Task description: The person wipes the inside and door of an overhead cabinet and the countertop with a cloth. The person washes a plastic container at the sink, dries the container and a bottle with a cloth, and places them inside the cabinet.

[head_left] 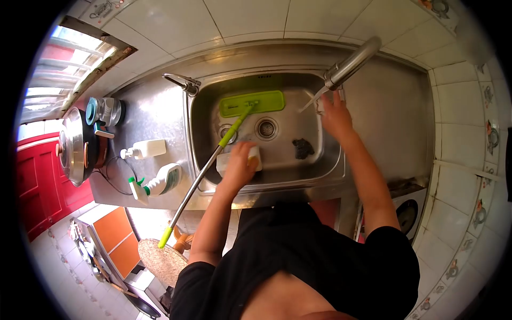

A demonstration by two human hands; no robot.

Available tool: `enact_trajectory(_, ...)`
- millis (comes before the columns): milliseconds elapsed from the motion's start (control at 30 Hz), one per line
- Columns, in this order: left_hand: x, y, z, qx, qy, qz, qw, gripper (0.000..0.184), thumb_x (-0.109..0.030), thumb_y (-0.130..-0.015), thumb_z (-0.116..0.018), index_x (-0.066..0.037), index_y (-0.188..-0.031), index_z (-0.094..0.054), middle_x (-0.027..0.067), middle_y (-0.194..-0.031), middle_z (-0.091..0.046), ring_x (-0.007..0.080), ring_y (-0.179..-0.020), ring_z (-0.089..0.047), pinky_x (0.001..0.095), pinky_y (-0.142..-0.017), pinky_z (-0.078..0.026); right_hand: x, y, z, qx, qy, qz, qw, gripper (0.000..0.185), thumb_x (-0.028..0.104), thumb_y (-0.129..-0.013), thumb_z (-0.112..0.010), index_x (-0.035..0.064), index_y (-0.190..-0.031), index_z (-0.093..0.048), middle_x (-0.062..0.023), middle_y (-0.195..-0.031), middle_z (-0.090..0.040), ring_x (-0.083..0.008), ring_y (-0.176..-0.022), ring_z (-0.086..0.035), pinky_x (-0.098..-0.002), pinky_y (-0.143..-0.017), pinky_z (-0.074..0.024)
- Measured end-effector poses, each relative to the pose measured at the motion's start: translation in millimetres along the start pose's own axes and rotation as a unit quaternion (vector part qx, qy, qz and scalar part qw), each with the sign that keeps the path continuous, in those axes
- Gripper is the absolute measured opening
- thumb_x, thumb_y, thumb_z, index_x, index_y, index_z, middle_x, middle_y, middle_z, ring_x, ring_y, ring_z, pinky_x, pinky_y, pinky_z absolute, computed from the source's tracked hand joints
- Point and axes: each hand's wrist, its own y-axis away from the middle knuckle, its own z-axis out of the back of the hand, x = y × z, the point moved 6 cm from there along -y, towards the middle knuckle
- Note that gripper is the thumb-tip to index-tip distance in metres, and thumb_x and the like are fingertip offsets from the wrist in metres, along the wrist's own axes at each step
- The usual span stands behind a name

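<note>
My left hand (241,164) is over the near side of the steel sink (290,173), fingers curled down at a white rectangular container (223,161). A small yellowish patch shows by its fingertips; what the fingers grip is hidden. My right hand (336,116) reaches under the tap spout (352,63) with fingers stretched and apart, beside a thin stream of water (313,100). A bright green flat mop head (228,106) lies in the sink's far left part. Its pole (201,173) slants over the front edge, passing left of my left hand. A dark crumpled cloth (303,149) lies in the sink, right of the drain (266,128).
On the left counter are a white pump bottle (149,149), a spray bottle (165,180), a glass jar (109,112) and a lidded pan (74,146). A small tap (184,84) stands at the sink's back left corner. A round stool (160,260) is below the mop pole.
</note>
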Motion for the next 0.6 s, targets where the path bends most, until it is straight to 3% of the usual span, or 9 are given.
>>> enact_trajectory(33, 3, -10, -17, 0.021, 0.068, 0.023, 0.997, 0.041, -0.005, -0.076, -0.060, -0.003, -0.116, -0.051, 0.0195, -0.110, -0.052, 0.0362, -0.104, -0.051, 0.0419, -0.088, -0.043, 10, 1, 0, -0.006, 0.023, 0.004, 1.000, 0.051, 0.015, -0.079, -0.060, 0.0086, -0.127, -0.046, -0.0199, -0.126, -0.044, -0.0388, -0.106, -0.050, -0.0423, -0.089, -0.0440)
enact_trajectory(100, -1, -33, -48, 0.020, 0.231, 0.088, 0.969, 0.041, -0.005, -0.081, -0.060, -0.004, -0.121, -0.050, 0.0141, -0.112, -0.054, 0.0255, -0.105, -0.054, 0.0327, -0.084, -0.047, 30, -2, -12, -0.010, -0.054, 0.039, 0.998, 0.044, 0.016, -0.081, -0.060, 0.0093, -0.123, -0.051, -0.0208, -0.123, -0.045, -0.0386, -0.106, -0.050, -0.0424, -0.089, -0.0440)
enact_trajectory(167, 16, -62, -85, -0.015, 0.322, 0.174, 0.930, 0.044, -0.004, -0.084, -0.056, -0.005, -0.126, -0.046, 0.0125, -0.114, -0.053, 0.0207, -0.105, -0.054, 0.0304, -0.080, -0.049, 44, -6, -24, 0.001, -0.152, 0.041, 0.988, 0.039, 0.015, -0.083, -0.059, 0.0087, -0.121, -0.053, -0.0207, -0.121, -0.048, -0.0378, -0.106, -0.050, -0.0422, -0.090, -0.0433)
enact_trajectory(233, 17, -88, -102, -0.031, 0.438, 0.306, 0.845, 0.049, -0.002, -0.083, -0.055, -0.006, -0.130, -0.043, 0.0123, -0.111, -0.053, 0.0198, -0.103, -0.056, 0.0293, -0.079, -0.049, 49, -17, -34, 0.025, -0.266, 0.011, 0.964, 0.036, 0.012, -0.084, -0.058, 0.0068, -0.120, -0.054, -0.0197, -0.118, -0.052, -0.0364, -0.108, -0.050, -0.0417, -0.091, -0.0418)
enact_trajectory(333, 22, -115, -122, -0.033, 0.502, 0.258, 0.825, 0.045, -0.003, -0.082, -0.056, -0.006, -0.126, -0.046, 0.0100, -0.102, -0.056, 0.0175, -0.094, -0.057, 0.0288, -0.073, -0.048, 50, -26, -42, -0.022, -0.252, 0.064, 0.965, 0.035, 0.007, -0.085, -0.054, 0.0062, -0.120, -0.053, -0.0202, -0.115, -0.054, -0.0368, -0.108, -0.050, -0.0409, -0.092, -0.0414)
enact_trajectory(433, 24, -127, -122, 0.046, 0.333, 0.232, 0.913, 0.040, -0.003, -0.081, -0.058, -0.006, -0.120, -0.049, 0.0068, -0.094, -0.058, 0.0152, -0.083, -0.056, 0.0288, -0.067, -0.047, 42, -31, -46, -0.059, -0.282, 0.093, 0.953, 0.033, 0.003, -0.082, -0.054, 0.0051, -0.115, -0.055, -0.0180, -0.107, -0.058, -0.0373, -0.100, -0.055, -0.0397, -0.087, -0.0444)
enact_trajectory(533, 52, -136, -143, 0.023, 0.263, 0.124, 0.957, 0.044, -0.005, -0.079, -0.062, -0.005, -0.120, -0.047, 0.0087, -0.093, -0.064, 0.0180, -0.079, -0.059, 0.0293, -0.064, -0.046, 43, -31, -25, -0.067, -0.452, 0.050, 0.888, 0.028, 0.001, -0.081, -0.052, 0.0032, -0.108, -0.058, -0.0165, -0.099, -0.061, -0.0313, -0.094, -0.059, -0.0357, -0.082, -0.0462)
enact_trajectory(600, 56, -131, -144, 0.017, 0.354, 0.229, 0.906, 0.040, -0.016, -0.083, -0.060, -0.006, -0.120, -0.048, 0.0088, -0.096, -0.060, 0.0182, -0.083, -0.056, 0.0324, -0.071, -0.046, 34, -36, -30, -0.041, -0.476, 0.007, 0.879, 0.022, 0.004, -0.082, -0.054, 0.0028, -0.104, -0.058, -0.0155, -0.097, -0.062, -0.0258, -0.090, -0.060, -0.0334, -0.079, -0.0465)
